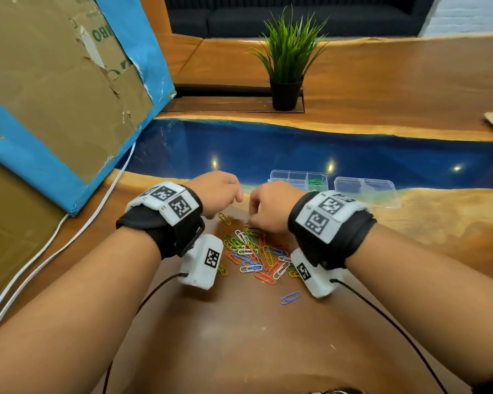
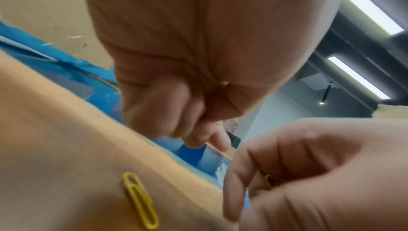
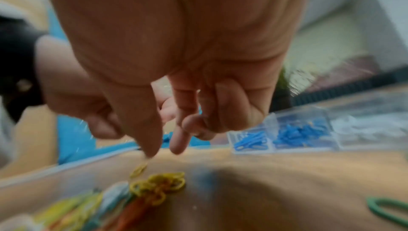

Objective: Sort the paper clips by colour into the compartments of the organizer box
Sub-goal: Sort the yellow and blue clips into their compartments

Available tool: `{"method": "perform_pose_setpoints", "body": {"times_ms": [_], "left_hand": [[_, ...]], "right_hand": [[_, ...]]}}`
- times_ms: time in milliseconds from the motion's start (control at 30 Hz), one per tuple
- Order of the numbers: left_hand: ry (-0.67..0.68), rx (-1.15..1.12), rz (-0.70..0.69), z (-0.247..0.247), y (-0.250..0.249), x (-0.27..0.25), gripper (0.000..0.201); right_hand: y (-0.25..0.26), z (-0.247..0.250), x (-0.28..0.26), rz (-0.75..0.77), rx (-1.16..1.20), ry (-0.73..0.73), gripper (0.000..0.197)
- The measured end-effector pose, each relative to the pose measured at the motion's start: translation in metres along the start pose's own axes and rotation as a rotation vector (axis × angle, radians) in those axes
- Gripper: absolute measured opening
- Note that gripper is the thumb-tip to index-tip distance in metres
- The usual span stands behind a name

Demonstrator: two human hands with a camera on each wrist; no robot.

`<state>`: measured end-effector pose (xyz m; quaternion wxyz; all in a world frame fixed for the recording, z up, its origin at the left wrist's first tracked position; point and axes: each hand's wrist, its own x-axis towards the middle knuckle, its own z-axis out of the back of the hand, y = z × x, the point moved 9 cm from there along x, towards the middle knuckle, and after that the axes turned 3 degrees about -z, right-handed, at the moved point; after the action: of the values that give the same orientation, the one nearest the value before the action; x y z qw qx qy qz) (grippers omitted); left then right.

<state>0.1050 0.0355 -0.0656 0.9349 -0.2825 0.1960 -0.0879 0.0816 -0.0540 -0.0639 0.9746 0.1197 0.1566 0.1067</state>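
The person's left hand (image 1: 215,191) hangs w/ fingers curled loosely, holding nothing; in the left wrist view the fingertips (image 2: 196,140) point down, off the wood. The right hand (image 1: 268,207) is bunched up, and the left wrist view shows a bit of a small yellow wire clip (image 2: 269,181) pinched between its thumb and fingers. The right wrist view is too blurry to show that clip.

Just under & behind the right hand lies the heap of thin bendy paper clips (image 1: 254,253): red, orange, yellow, green, blue, white, all loops of coated wire, tangled. One yellow paper clip (image 1: 224,218) lies flat by itself just below the left hand. One blue paper clip (image 1: 290,297) lies alone, nearer the person than both hands.

Beyond the right hand sits the clear plastic organizer box (image 1: 299,180), shiny, w/ thin walls. Green clips (image 1: 316,181) sit in its right-hand compartment. The right wrist view shows blue clips (image 3: 287,136) in two compartments. Beside the box, right of the right hand, lies the clear plastic lid (image 1: 365,191).

Everything rests on the smooth brown wood table (image 1: 239,336) w/ a glossy blue resin strip (image 1: 296,149).
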Motion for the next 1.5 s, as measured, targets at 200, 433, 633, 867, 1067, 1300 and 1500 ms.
{"method": "perform_pose_setpoints", "body": {"times_ms": [200,433,633,867,1067,1300,1500], "left_hand": [[-0.028,0.364,-0.046,0.007,0.008,-0.004,0.010],[0.039,0.535,-0.097,0.002,0.006,-0.004,0.014],[0.086,0.585,-0.112,-0.007,0.002,-0.007,0.003],[0.130,0.311,-0.057,-0.015,0.012,-0.008,0.025],[0.160,-0.594,0.070,-0.024,0.010,-0.017,0.023],[0.199,-0.515,0.208,-0.027,0.023,-0.020,0.015],[0.078,0.177,-0.048,0.000,0.011,-0.021,0.012]], "right_hand": [[0.017,-0.006,0.008,0.049,-0.204,-0.001,0.022],[0.006,-0.001,0.002,-0.016,-0.080,0.087,0.027],[-0.017,-0.023,-0.005,-0.283,1.036,0.389,0.017],[-0.021,-0.012,-0.004,-0.202,0.785,0.248,0.010],[-0.009,-0.005,-0.001,-0.027,-0.097,0.054,0.019],[-0.002,-0.009,-0.003,0.007,-0.264,0.079,0.026],[-0.017,-0.012,-0.007,-0.069,-0.105,0.179,0.026]]}}
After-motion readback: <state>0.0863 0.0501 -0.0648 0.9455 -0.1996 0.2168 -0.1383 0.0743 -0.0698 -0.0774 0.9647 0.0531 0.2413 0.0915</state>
